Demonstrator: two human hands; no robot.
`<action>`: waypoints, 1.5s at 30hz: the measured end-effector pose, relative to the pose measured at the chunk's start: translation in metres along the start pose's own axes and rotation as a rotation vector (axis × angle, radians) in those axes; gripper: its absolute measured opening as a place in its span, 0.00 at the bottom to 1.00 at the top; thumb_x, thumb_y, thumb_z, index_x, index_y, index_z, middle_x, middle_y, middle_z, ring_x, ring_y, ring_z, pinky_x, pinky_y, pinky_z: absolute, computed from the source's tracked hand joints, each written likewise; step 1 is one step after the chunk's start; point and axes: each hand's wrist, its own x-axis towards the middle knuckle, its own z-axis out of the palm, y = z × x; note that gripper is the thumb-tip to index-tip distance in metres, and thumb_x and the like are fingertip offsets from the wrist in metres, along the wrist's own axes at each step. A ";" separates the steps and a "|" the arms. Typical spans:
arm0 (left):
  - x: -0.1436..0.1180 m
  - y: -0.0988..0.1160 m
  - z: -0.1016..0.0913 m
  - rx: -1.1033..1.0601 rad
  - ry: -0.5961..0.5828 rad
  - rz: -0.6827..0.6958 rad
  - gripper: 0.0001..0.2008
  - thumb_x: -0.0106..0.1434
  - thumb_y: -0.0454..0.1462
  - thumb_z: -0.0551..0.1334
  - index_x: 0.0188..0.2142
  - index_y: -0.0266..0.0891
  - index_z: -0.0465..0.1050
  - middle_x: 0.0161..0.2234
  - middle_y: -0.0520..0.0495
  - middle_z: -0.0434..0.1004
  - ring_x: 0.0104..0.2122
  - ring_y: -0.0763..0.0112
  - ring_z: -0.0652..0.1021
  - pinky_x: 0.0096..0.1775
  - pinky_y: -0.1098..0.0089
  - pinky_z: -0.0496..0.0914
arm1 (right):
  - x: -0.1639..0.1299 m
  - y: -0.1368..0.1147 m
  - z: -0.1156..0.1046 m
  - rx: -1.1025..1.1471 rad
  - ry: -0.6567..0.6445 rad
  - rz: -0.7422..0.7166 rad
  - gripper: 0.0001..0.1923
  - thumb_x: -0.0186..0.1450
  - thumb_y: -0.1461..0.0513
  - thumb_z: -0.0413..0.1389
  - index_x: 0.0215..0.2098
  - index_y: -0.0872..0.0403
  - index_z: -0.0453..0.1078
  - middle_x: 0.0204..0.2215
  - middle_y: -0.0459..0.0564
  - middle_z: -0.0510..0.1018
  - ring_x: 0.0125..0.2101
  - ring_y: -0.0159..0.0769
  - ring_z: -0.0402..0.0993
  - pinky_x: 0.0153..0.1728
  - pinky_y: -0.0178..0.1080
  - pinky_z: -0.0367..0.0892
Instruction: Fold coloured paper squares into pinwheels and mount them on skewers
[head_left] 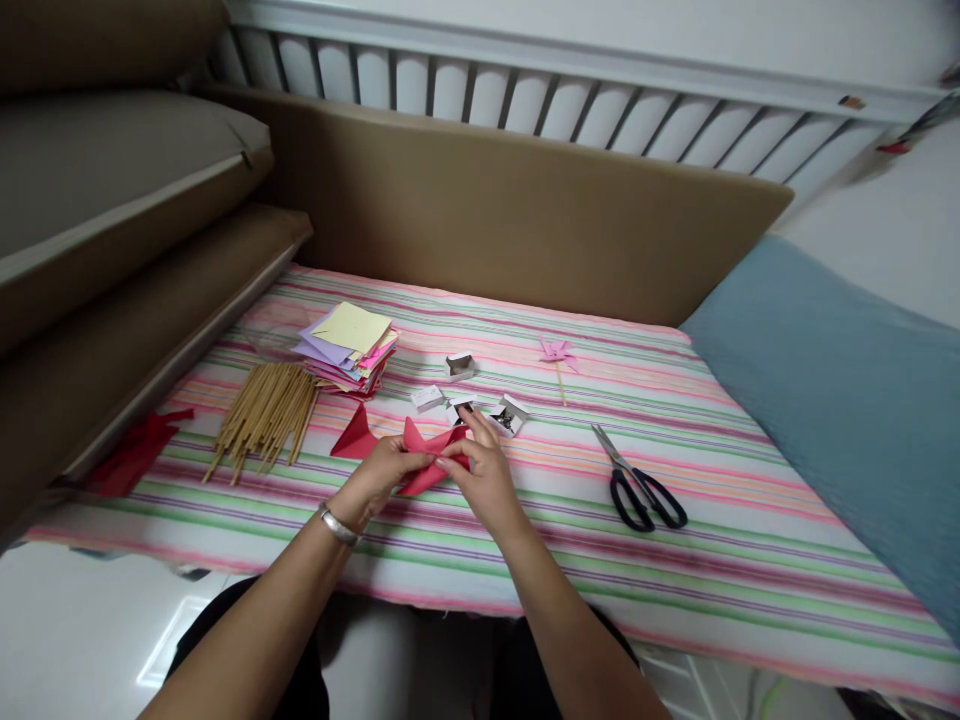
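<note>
**Both hands pinch a red paper shape over a striped cloth**

At the far left, red paper scraps (135,452) lie at the edge of the striped cloth (750,560), beside the brown cushions (112,300). Next comes a loose bundle of thin wooden sticks (262,412), fanned out toward the near edge. Just behind and right of it sits a stack of coloured paper squares (349,345), a pale yellow sheet on top.

In the middle, the person's left hand (379,478), with a metal bangle (337,525) on its wrist, is closed on the left part of the folded red paper (420,465), fingers curled over the fold. The right hand (484,475) meets it from the other side, its fingertips pinched on the paper's right part. The paper is held just over the cloth; whether it touches the cloth cannot be told. One pointed flap sticks out to the left of the left hand.

Just behind the hands stand several small white boxes (459,366), open at the top; their contents are too small to make out. Further right lies a small pink pinwheel (557,352) on a stick. Black-handled scissors (637,482) lie closed on the cloth, well apart from the right hand. A blue blanket (847,400) covers the far right.
</note>
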 end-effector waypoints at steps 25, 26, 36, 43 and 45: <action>0.003 -0.002 -0.003 0.348 -0.035 0.048 0.05 0.45 0.36 0.65 0.20 0.35 0.74 0.14 0.55 0.65 0.15 0.79 0.59 0.20 0.74 0.51 | 0.001 0.001 -0.009 -0.153 -0.025 -0.066 0.26 0.53 0.64 0.61 0.51 0.50 0.66 0.51 0.54 0.71 0.55 0.48 0.61 0.55 0.52 0.55; 0.002 -0.003 -0.002 0.409 -0.047 0.065 0.04 0.45 0.35 0.64 0.19 0.35 0.73 0.13 0.56 0.63 0.15 0.80 0.58 0.20 0.74 0.50 | 0.001 0.000 -0.011 -0.156 -0.053 -0.056 0.26 0.53 0.64 0.60 0.50 0.50 0.67 0.48 0.53 0.73 0.52 0.47 0.65 0.53 0.51 0.57; 0.003 -0.012 0.004 0.668 -0.137 0.157 0.03 0.45 0.33 0.59 0.17 0.36 0.68 0.15 0.56 0.61 0.17 0.78 0.58 0.21 0.74 0.51 | -0.003 -0.002 -0.019 -0.002 -0.301 0.066 0.27 0.50 0.71 0.52 0.47 0.47 0.69 0.26 0.42 0.76 0.26 0.34 0.72 0.27 0.33 0.64; 0.003 -0.014 0.005 0.689 -0.104 0.206 0.02 0.46 0.33 0.59 0.21 0.37 0.70 0.17 0.55 0.65 0.18 0.76 0.63 0.23 0.74 0.56 | -0.002 0.005 -0.014 0.130 -0.315 0.155 0.28 0.50 0.71 0.51 0.48 0.50 0.66 0.24 0.41 0.73 0.25 0.31 0.69 0.27 0.32 0.63; 0.002 -0.010 0.006 0.636 -0.037 0.266 0.04 0.46 0.33 0.62 0.25 0.37 0.73 0.21 0.53 0.70 0.23 0.72 0.68 0.26 0.73 0.60 | 0.000 0.007 -0.012 0.217 -0.279 0.187 0.27 0.49 0.70 0.51 0.47 0.51 0.66 0.23 0.40 0.72 0.24 0.31 0.68 0.27 0.32 0.63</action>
